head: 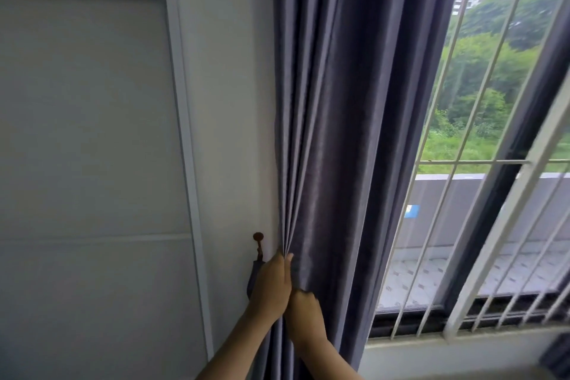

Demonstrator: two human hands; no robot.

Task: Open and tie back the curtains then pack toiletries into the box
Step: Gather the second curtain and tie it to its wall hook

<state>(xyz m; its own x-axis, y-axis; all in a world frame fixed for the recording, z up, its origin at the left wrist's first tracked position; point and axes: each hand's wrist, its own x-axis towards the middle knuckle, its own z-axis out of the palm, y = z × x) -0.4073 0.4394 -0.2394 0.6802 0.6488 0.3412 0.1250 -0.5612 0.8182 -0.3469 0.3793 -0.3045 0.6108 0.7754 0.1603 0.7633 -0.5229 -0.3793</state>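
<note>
Grey-purple fabric is bunched under both hands. I read the left hand as clamped on the gathered pleats of the curtain, thumb and fingers pinching the folds at their narrowest point. The right hand sits just below it at about 5 o'clock, touching it, fingers curled into the same bundle.

Key relation: the tie-back hook, a small brown knob on the wall, lies at roughly 11 o'clock from the left hand, just beside it. A dark strip hangs under the hook, mostly hidden behind the left hand; I judge it to be the tie-back, but cannot confirm. The left hand is the nearer one to the hook. The curtain's long axis runs vertically, 12 to 6 o'clock, with the pinch low on it.

Count: two hands, one curtain panel in view, one hook, one possible tie-back. No box and no toiletries are in view.

Further out: window with white bars at 3 o'clock, pale wall panel at 9 o'clock.

Judgement: curtain drawn aside, tying not yet done.
</note>
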